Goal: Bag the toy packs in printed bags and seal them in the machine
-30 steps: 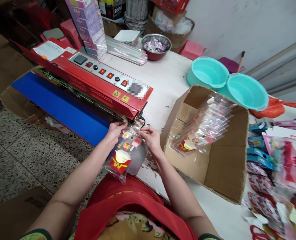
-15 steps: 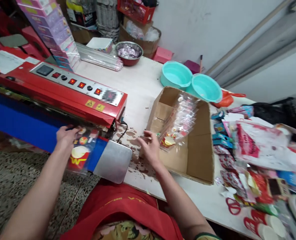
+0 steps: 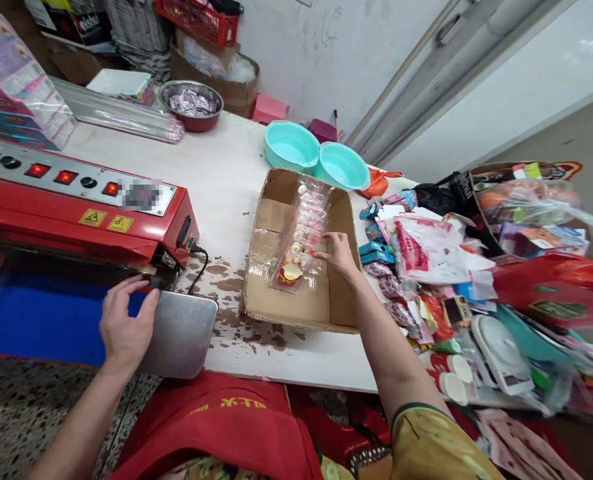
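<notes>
Right hand [image 3: 339,253]: centre-right of the frame, over the near half of the bags – thumb and fingers parted a little, nothing seen pinched; contact with the plastic – can't tell.
Left hand [image 3: 126,327]: lower left, by the left edge of the metal plate [image 3: 183,333] – thumb spread well off my loosely curled fingers, nothing seen in my grip; touching the plate or not – can't tell.
Clear bags [image 3: 309,217]: middle of the frame, overlapping in a slanted row inside the cardboard box [image 3: 343,290]; small colourful pieces inside, a red and cream one at the near end.
Red machine [image 3: 141,237]: left side, red switches lit; blue belt [image 3: 51,320] along its front, blurred clear shape at the left edge – can't tell what.
Table [image 3: 296,360]: white, paint worn between machine and box; two turquoise basins [image 3: 291,147] just behind the box.
Reach: looks like the pick-up stage, right hand at the bags, none lifted.
Plastic film: thin, overlapping – calls for a fingertip pinch on one edge, neighbours could drag along.
</notes>
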Action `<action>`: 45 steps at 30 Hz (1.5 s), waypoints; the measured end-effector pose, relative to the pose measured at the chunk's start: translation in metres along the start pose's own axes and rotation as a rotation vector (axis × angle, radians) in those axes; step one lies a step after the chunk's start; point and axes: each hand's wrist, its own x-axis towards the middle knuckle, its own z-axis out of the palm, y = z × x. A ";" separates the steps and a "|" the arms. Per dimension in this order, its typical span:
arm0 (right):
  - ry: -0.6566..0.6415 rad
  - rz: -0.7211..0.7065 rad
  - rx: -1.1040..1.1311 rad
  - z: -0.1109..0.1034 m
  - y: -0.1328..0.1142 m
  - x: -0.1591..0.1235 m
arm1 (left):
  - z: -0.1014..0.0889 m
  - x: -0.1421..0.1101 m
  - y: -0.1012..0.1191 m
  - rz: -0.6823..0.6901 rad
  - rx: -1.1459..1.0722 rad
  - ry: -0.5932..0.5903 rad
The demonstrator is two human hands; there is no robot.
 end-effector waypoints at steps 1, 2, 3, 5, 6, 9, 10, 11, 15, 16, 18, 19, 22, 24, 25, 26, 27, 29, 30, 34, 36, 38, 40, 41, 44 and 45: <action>-0.005 0.007 0.015 0.000 0.001 0.002 | 0.002 -0.002 0.000 -0.001 -0.011 -0.042; -0.020 0.012 0.024 0.000 0.002 0.003 | 0.003 -0.004 0.000 -0.005 -0.019 -0.085; -0.044 0.019 0.030 -0.001 0.002 0.004 | 0.003 -0.007 -0.002 -0.011 -0.024 -0.120; -0.078 0.030 0.063 -0.004 -0.003 0.002 | 0.001 -0.012 -0.005 -0.030 -0.026 -0.161; -0.077 0.030 0.118 -0.007 -0.009 -0.001 | 0.001 -0.014 -0.005 -0.042 -0.029 -0.169; -0.032 -0.017 0.412 -0.024 -0.041 -0.016 | 0.003 -0.019 0.003 -0.083 -0.072 -0.191; -0.009 -0.046 0.500 -0.033 -0.057 -0.023 | 0.005 -0.019 0.011 -0.102 -0.110 -0.211; 0.019 -0.077 0.547 -0.043 -0.074 -0.031 | 0.007 -0.017 0.020 -0.124 -0.162 -0.237; 0.178 -0.260 0.542 -0.088 -0.150 -0.058 | 0.015 0.009 0.080 -0.192 -0.492 -0.376; 0.184 -0.305 0.575 -0.097 -0.169 -0.063 | 0.015 0.019 0.097 -0.188 -0.608 -0.418; 0.141 -0.362 0.666 -0.106 -0.203 -0.070 | 0.010 0.039 0.127 -0.185 -0.869 -0.516; 0.091 -0.372 0.714 -0.105 -0.217 -0.073 | 0.007 0.047 0.138 -0.206 -0.978 -0.560; -0.108 -0.319 0.856 -0.082 -0.246 -0.075 | -0.005 0.062 0.148 -0.392 -1.115 -0.601; -0.212 -0.220 0.965 -0.053 -0.256 -0.074 | -0.009 0.060 0.136 -0.548 -1.103 -0.548; -0.249 -0.156 1.018 -0.036 -0.259 -0.073 | -0.008 0.056 0.125 -0.612 -1.094 -0.510; -0.279 -0.089 1.065 -0.019 -0.261 -0.074 | -0.005 0.051 0.113 -0.664 -1.087 -0.463; -0.307 -0.026 1.102 -0.001 -0.262 -0.075 | -0.001 0.044 0.099 -0.702 -1.071 -0.408; -0.352 0.083 1.142 0.034 -0.266 -0.079 | 0.011 0.032 0.071 -0.741 -0.992 -0.272; -0.369 0.128 1.148 0.050 -0.268 -0.081 | 0.018 0.026 0.057 -0.750 -0.934 -0.210; -0.415 0.297 1.200 0.103 -0.276 -0.085 | 0.034 0.018 0.014 -0.932 -0.843 -0.140; -0.419 0.361 1.244 0.123 -0.280 -0.080 | 0.029 0.022 -0.002 -1.037 -0.874 -0.172; -0.413 0.397 1.270 0.143 -0.286 -0.072 | 0.018 0.028 -0.015 -1.097 -0.878 -0.229; -0.401 0.415 1.285 0.162 -0.297 -0.064 | 0.005 0.033 -0.027 -1.139 -0.858 -0.282; -0.392 0.425 1.297 0.170 -0.304 -0.062 | 0.000 0.035 -0.033 -1.150 -0.841 -0.289; -0.351 0.431 1.334 0.185 -0.327 -0.063 | -0.011 0.044 -0.046 -1.138 -0.770 -0.216; -0.320 0.401 1.327 0.184 -0.331 -0.064 | -0.015 0.048 -0.050 -1.126 -0.740 -0.182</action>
